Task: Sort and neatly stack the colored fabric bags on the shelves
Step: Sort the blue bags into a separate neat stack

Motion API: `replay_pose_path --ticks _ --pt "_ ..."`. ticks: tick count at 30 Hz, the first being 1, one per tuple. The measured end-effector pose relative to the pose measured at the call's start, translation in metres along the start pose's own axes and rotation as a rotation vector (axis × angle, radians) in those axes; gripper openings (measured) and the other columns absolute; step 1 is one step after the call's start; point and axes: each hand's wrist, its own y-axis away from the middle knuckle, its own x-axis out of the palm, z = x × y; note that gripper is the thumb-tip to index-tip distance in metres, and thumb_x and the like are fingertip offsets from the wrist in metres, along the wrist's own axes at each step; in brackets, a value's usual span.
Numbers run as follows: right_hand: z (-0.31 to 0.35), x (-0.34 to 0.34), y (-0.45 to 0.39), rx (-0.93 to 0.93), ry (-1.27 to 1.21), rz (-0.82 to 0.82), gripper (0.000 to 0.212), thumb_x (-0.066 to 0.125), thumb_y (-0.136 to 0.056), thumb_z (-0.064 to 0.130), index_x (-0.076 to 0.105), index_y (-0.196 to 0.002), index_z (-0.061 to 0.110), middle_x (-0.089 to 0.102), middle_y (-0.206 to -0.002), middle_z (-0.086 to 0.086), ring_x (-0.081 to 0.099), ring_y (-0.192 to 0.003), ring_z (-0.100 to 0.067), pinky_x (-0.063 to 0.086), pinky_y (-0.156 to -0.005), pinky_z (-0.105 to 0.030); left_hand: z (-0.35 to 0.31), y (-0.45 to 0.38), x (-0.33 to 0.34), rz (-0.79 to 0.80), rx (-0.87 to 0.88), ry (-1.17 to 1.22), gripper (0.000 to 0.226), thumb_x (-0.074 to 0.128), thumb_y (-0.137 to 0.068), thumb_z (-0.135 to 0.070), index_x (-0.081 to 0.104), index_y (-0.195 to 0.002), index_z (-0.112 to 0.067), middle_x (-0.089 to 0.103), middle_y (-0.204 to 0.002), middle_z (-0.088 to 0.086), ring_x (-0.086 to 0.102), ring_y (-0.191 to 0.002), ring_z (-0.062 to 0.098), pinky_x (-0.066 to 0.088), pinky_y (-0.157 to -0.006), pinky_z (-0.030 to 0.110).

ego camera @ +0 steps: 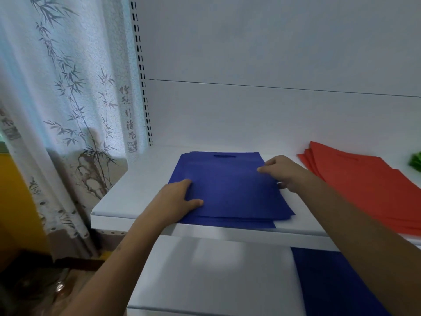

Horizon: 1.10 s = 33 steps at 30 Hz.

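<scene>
Both arms reach forward over the upper shelf (127, 185). The left hand (176, 198) grips the near left edge of the blue bag stack (230, 188) lying there, thumb on top. The right hand (281, 171) pinches the stack's right edge; its fingertips are blurred. The red stack (364, 185) and a green scrap (415, 161) are cut off at right

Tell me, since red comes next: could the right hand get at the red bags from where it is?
Probably yes: the right hand grips the blue stack, the red bags lie beside it, nothing between.
</scene>
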Motion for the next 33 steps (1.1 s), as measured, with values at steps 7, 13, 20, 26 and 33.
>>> replay_pose_path --ticks 7,13,20,26,33 --pt "0.001 -0.006 -0.004 -0.011 0.134 -0.029 0.038 0.061 -0.087 0.013 0.049 -0.119 -0.002 0.051 -0.104 -0.014 0.05 -0.085 -0.024 0.047 -0.072 -0.037 -0.001 0.011 0.004 0.007 0.006 0.054 0.06 0.055 -0.087 -0.05 0.038 -0.136 -0.02 0.05 -0.133 0.001 0.049 -0.116 0.018 0.039 -0.095 0.029" --pt "-0.003 -0.007 -0.003 0.088 -0.058 0.053 0.025 0.07 -0.084 0.013 0.059 -0.105 0.006 0.054 -0.109 -0.01 0.051 -0.096 -0.025 0.045 -0.085 -0.04 0.002 0.016 0.002 -0.022 -0.02 0.079 0.056 0.055 -0.086 -0.05 0.042 -0.132 -0.021 0.053 -0.128 0.002 0.052 -0.111 0.018 0.04 -0.088 0.027" --pt "-0.022 0.012 0.005 -0.275 0.263 -0.083 0.037 0.073 -0.08 0.018 0.059 -0.114 0.016 0.054 -0.124 -0.002 0.052 -0.111 -0.019 0.041 -0.089 -0.027 0.001 0.008 -0.003 -0.053 -0.016 0.174 0.056 0.057 -0.087 -0.044 0.039 -0.136 -0.024 0.049 -0.137 -0.003 0.049 -0.118 0.018 0.037 -0.093 0.026" --pt "-0.03 0.008 0.019 -0.531 0.228 -0.158 0.034 0.064 -0.083 0.005 0.058 -0.115 0.018 0.056 -0.124 0.002 0.052 -0.115 -0.015 0.035 -0.092 -0.015 -0.003 -0.004 -0.004 -0.101 -0.007 0.404 0.058 0.063 -0.084 -0.04 0.043 -0.136 -0.024 0.047 -0.138 -0.004 0.047 -0.123 0.015 0.036 -0.099 0.027" --pt "-0.023 -0.038 0.044 -0.621 -0.231 -0.188 0.035 0.062 -0.089 0.007 0.06 -0.113 0.032 0.054 -0.116 0.023 0.054 -0.102 0.011 0.045 -0.082 -0.008 -0.009 -0.023 -0.013 0.01 -0.019 0.744 0.071 0.066 -0.084 -0.036 0.028 -0.144 -0.033 0.043 -0.129 -0.007 0.046 -0.113 0.01 0.04 -0.09 0.027"
